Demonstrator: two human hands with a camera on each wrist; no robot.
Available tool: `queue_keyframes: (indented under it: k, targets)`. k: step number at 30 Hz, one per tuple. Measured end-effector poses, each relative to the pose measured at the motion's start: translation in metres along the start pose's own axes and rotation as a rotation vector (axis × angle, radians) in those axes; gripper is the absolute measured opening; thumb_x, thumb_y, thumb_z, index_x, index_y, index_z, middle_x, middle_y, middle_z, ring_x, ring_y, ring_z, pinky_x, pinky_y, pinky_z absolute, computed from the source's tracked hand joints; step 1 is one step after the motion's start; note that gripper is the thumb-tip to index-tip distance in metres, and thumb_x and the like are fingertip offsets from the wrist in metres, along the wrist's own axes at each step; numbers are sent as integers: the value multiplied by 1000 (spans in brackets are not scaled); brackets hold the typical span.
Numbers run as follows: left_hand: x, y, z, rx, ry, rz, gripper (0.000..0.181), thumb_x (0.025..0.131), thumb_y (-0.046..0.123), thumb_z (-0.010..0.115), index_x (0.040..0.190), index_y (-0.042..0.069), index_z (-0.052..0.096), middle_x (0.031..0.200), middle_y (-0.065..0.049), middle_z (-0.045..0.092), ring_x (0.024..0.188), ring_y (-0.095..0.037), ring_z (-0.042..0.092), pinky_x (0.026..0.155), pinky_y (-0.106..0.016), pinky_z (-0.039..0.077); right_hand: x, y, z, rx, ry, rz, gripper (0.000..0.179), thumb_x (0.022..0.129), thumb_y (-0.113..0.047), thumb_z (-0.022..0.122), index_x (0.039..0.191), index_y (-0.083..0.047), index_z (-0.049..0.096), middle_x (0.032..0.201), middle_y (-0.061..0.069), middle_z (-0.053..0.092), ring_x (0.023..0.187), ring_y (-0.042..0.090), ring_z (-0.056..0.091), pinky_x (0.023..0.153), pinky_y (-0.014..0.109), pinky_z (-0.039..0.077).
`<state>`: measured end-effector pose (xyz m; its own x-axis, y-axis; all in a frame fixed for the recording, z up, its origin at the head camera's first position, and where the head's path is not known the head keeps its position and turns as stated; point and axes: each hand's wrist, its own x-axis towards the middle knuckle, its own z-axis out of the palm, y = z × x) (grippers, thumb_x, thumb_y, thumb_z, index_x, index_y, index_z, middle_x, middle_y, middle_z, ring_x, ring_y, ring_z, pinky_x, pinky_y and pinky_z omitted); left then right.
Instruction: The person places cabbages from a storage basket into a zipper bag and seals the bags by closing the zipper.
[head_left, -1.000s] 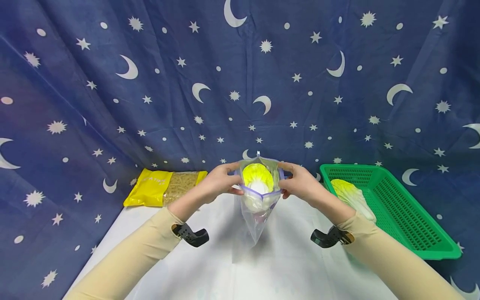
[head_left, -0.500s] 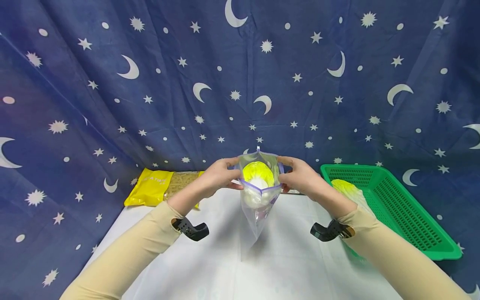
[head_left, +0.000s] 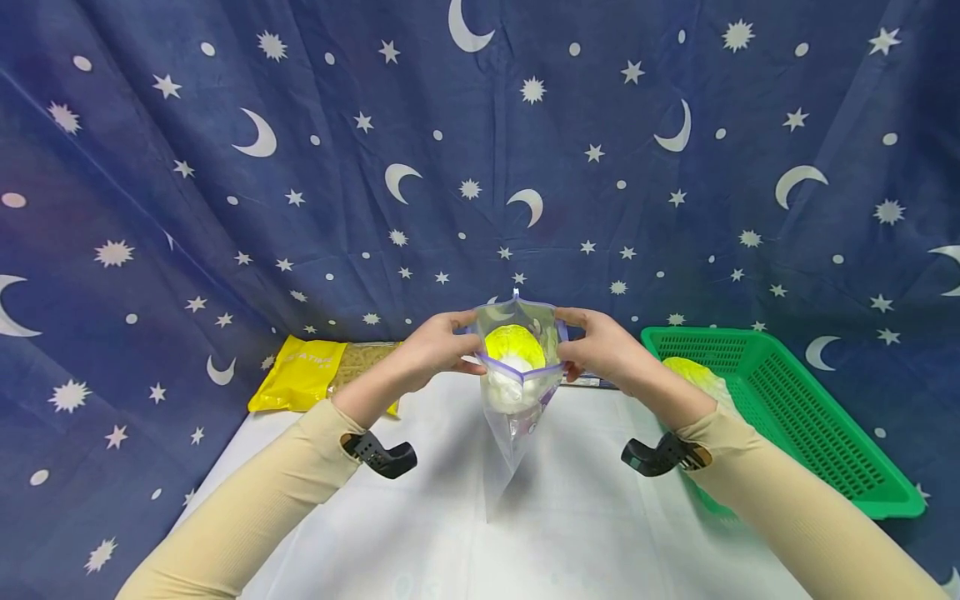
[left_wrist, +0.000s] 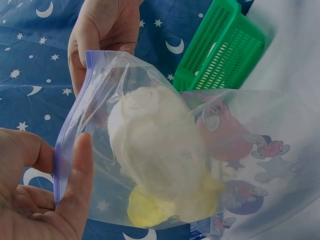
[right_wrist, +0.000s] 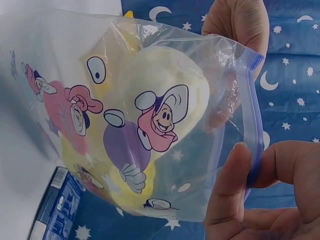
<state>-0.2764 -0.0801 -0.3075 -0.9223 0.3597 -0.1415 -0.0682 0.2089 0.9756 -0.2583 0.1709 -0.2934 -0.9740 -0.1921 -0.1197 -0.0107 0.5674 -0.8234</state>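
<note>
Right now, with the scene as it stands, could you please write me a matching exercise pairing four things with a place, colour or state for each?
Things
1. Clear bag
2. Green basket
3. Yellow packet
4. Zip strip

Places, colours, states
A. On the person's right
B. Purple
C. Held open by left hand and right hand, a vegetable inside
D. On the person's left

Pairs: 1-C, 2-A, 3-D, 4-B

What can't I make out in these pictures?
Left wrist view: detail of the bagged cabbage, blurred by the plastic bag.
Head view: part of the other cabbage, in the green basket, behind the right arm.
Right wrist view: the blue box, cut off by the bottom edge.
</note>
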Motion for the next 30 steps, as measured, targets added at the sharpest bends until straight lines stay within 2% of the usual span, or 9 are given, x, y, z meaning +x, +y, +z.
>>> queue_keyframes:
  k: [9, 10, 14, 16, 19, 25, 30]
  targets:
    - [0, 2, 1, 3, 3, -10, 76, 91, -1, 57, 160, 1, 27, 161, -18, 34, 108, -27, 64, 80, -32, 62, -1, -3, -3, -4, -10, 1, 81, 87, -6, 65, 160, -3, 30, 158, 19, 38, 72, 26, 66, 71, 33, 62]
    - [0, 2, 1, 9, 1, -12, 75, 91, -1, 57, 160, 0, 27, 157, -19, 38, 106, -27, 64, 80, -33, 62, -1, -3, -4, -6, -12, 3, 81, 87, -5, 64, 160, -3, 30, 158, 20, 38, 71, 26, 65, 70, 33, 62]
    - [0, 4, 1, 70, -15, -30, 72, 93, 1, 53, 160, -2, 25, 125, -21, 58, 89, -22, 64, 78, -33, 62, 0, -3, -4, -12, -19, 11, 80, 88, -5, 63, 160, -1, 30, 157, 21, 38, 68, 25, 63, 67, 32, 61]
    - [0, 5, 1, 96, -21, -46, 71, 95, 2, 52, 160, -2, 24, 102, -18, 61, 78, -19, 65, 76, -32, 63, 0, -4, -4, -14, -23, 18, 80, 88, -4, 63, 160, -1, 29, 156, 22, 39, 66, 25, 62, 66, 31, 61]
    - [0, 5, 2, 96, -31, -66, 70, 97, 2, 50, 161, -2, 22, 87, -17, 63, 66, -16, 66, 71, -31, 63, 0, -5, -3, -13, -32, 26, 80, 87, -3, 63, 160, 0, 29, 156, 22, 39, 65, 24, 61, 64, 31, 60]
    - [0, 5, 5, 35, -45, -98, 70, 97, 0, 48, 161, -3, 19, 88, -18, 64, 62, -15, 68, 65, -29, 62, 2, -5, -5, 0, -47, 44, 80, 86, -1, 63, 159, 2, 30, 152, 24, 43, 64, 23, 60, 62, 31, 60]
    - [1, 5, 7, 2, -54, -100, 70, 97, -1, 47, 161, -3, 18, 87, -19, 65, 62, -16, 69, 65, -28, 62, 2, -4, -6, 3, -48, 63, 82, 88, -4, 64, 160, 2, 27, 149, 26, 45, 67, 25, 62, 62, 32, 60]
